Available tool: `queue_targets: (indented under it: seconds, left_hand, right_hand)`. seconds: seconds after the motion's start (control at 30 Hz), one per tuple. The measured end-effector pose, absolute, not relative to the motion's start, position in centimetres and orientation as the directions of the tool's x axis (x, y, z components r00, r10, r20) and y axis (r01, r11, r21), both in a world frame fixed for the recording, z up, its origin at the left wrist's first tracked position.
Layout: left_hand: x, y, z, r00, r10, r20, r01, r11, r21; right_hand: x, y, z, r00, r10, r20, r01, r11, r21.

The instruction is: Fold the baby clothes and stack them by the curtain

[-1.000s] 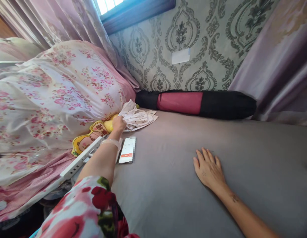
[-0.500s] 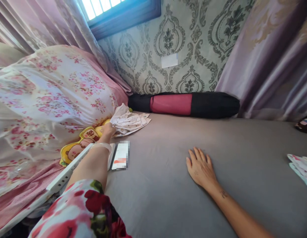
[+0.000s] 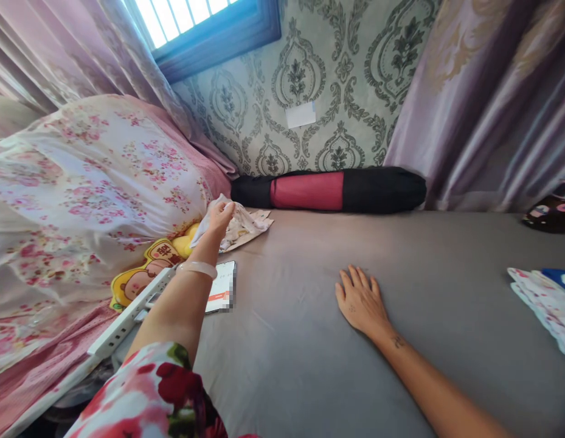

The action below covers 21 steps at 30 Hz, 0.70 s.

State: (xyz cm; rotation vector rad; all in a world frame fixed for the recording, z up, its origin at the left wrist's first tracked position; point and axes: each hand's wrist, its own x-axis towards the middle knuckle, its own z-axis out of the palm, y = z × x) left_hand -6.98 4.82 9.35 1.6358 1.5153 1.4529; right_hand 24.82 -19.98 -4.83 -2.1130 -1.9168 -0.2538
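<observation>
My left hand (image 3: 221, 219) reaches to the far left with curled fingers, closed on a crumpled white cloth (image 3: 244, 226) with a small print. Part of the cloth is hidden behind the hand. Under the left wrist, which wears a pale bangle (image 3: 198, 269), lies a phone (image 3: 222, 287) with a lit white screen. My right hand (image 3: 362, 300) rests flat, fingers spread, on the grey sheet (image 3: 291, 340) and holds nothing.
A white power strip (image 3: 122, 325) and a yellow cartoon cushion (image 3: 135, 283) lie left of my arm, beside floral bedding (image 3: 100, 182). Along the wall lies a black and red long bag (image 3: 305, 190). Folded fabric (image 3: 537, 307) and a dark brown item (image 3: 549, 213) are at right.
My left hand has shifted from the cloth's left edge up and over it, and the cloth's folds have changed. The view has turned right, showing the folded fabric. The right hand stays flat.
</observation>
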Motion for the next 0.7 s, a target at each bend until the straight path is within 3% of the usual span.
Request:
queue_targets:
  seconds: [0.13, 0.47, 0.7]
  left_hand:
    - [-3.6, 3.3, 10.4, -0.084, 0.938, 0.336, 0.196, -0.315, 0.929]
    - [4.2, -1.3, 11.2, 0.145, 0.937, 0.319, -0.072, -0.311, 0.948]
    - [8.7, -4.1, 12.4, 0.259, 0.928, 0.269, -0.176, -0.228, 0.958]
  right_hand:
    - [24.7, -20.0, -4.7, 0.107, 0.944, 0.312, 0.992, -0.080, -0.098]
    - [24.8, -20.2, -4.5, 0.117, 0.943, 0.312, 0.986, -0.072, -0.151]
    - [25.2, -20.1, -4.0, 0.078, 0.901, 0.426, 0.931, 0.087, -0.354]
